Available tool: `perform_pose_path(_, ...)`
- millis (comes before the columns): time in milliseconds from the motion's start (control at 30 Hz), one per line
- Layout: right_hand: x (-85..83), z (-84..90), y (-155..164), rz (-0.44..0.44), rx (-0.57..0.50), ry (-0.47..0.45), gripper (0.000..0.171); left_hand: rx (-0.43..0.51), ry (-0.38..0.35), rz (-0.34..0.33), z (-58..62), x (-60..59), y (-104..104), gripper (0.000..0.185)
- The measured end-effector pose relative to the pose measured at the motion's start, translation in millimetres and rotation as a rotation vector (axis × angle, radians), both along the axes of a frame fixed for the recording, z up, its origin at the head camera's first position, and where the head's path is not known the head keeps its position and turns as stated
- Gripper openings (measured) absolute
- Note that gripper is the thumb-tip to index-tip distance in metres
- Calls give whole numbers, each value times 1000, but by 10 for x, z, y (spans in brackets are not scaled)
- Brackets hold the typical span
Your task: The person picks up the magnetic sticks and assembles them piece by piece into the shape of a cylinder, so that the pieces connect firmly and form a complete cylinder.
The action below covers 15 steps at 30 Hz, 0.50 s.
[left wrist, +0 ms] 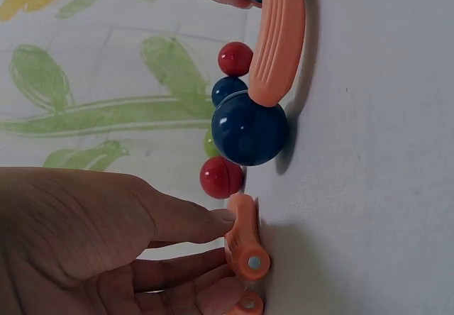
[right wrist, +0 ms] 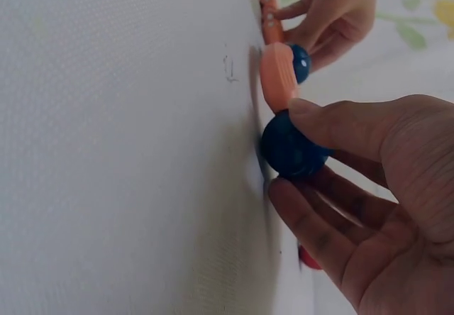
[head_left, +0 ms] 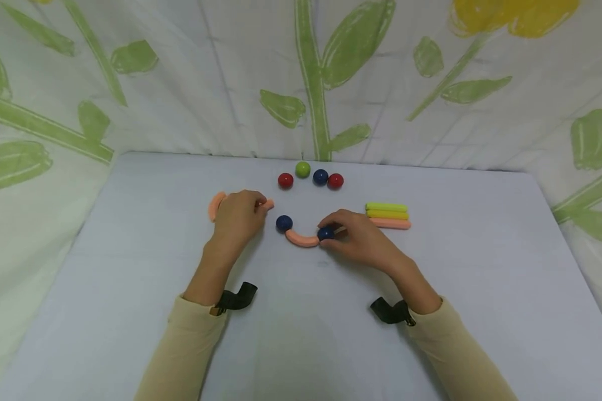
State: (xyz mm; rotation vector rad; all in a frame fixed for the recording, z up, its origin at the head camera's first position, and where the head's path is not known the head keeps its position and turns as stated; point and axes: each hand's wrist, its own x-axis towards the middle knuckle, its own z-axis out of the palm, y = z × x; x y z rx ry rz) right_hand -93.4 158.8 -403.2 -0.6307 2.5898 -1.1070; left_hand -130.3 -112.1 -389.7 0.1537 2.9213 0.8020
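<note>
My right hand (head_left: pixel 358 238) holds a dark blue ball (head_left: pixel 325 233) between thumb and fingers. That ball meets one end of a curved orange magnetic stick (head_left: pixel 302 239), and a second blue ball (head_left: pixel 283 224) sits at the stick's other end. To the left, my left hand (head_left: pixel 237 218) pinches another orange stick (left wrist: pixel 245 240), its thumb on the near side and fingers behind; a silvery round magnet shows at its end. Beside this hand lies a further curved orange piece (head_left: pixel 215 206), partly covered by the hand.
Toward the back of the white table (head_left: pixel 301 334) are a red ball (head_left: pixel 285 180), a green ball (head_left: pixel 302 169), a blue ball (head_left: pixel 320 177) and another red ball (head_left: pixel 335 181). Right of my right hand lie green (head_left: pixel 386 206), yellow (head_left: pixel 387 214) and orange (head_left: pixel 391 223) straight sticks.
</note>
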Motion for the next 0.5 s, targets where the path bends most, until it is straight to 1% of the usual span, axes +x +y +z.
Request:
perform_pose_path(200,-5,18,28,24,-31,-6,32,-16,42,-10,0,10,39,31)
perform_pose_path(333,-8,18,38,45,-25,6,32,-12,69,-13,-32,10,50,30)
perform_pose_path(500,3,25,49,52,-12,16,33,2,89,-20,-64,14,89,28)
